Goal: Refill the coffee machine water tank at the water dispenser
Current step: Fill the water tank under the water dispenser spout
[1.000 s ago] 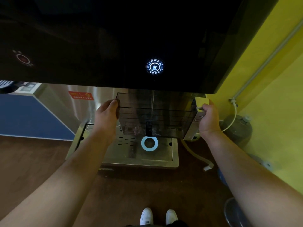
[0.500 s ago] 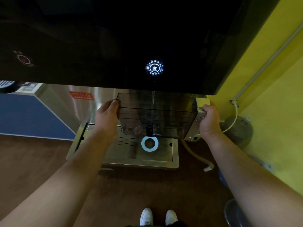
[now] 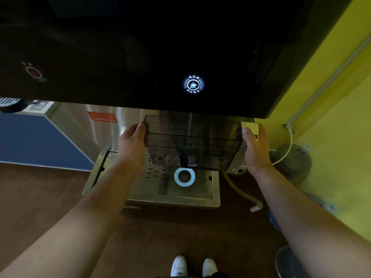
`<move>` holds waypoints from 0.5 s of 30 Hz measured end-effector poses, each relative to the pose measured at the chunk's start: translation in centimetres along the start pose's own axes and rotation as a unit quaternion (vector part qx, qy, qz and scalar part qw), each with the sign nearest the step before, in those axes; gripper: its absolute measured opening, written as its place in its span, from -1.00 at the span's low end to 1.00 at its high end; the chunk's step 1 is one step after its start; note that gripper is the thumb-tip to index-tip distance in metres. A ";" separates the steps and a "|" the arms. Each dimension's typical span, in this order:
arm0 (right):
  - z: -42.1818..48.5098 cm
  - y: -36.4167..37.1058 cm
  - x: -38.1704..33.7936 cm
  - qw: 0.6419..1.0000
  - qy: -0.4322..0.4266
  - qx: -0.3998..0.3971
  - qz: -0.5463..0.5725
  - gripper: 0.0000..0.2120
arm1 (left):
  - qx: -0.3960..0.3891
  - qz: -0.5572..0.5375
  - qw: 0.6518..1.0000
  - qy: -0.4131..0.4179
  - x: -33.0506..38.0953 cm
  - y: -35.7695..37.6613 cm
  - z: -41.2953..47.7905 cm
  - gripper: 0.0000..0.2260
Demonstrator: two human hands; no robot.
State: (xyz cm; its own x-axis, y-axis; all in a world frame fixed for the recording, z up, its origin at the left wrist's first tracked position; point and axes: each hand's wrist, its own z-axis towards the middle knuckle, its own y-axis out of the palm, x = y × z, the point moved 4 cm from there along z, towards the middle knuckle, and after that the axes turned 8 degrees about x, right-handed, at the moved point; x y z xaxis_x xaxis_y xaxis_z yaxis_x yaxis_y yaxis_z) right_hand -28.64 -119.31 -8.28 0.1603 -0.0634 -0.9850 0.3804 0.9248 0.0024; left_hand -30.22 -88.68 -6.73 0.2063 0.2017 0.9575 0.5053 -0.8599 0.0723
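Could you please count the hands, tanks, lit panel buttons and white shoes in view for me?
Hands: 2 (left hand, right hand)
Tank: 1 (tank, held by both hands)
Lit buttons: 2 (blue button, red button)
Shoes: 2 (left shoe, right shoe)
Total: 7

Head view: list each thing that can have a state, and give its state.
water tank: held under the dispenser, nearly empty, water splashing at the bottom.
left hand: grips the tank's left end.
right hand: grips the tank's right end.
cup button: lit white.
red button: faintly lit.
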 end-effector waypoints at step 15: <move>-0.2 0.6 -0.6 0.999 -0.017 0.023 -0.017 -0.91 | -0.004 0.010 1.000 0.012 0.1 -0.3 -0.4 -0.79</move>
State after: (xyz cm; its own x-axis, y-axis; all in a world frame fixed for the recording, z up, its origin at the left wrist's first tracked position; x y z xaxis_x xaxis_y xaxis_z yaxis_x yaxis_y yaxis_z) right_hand -28.67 -118.60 -7.76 0.1772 -0.1074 -0.9783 0.4278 0.9036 -0.0217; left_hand -30.69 -88.62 -6.50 0.1956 0.1734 0.9652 0.4941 -0.8676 0.0557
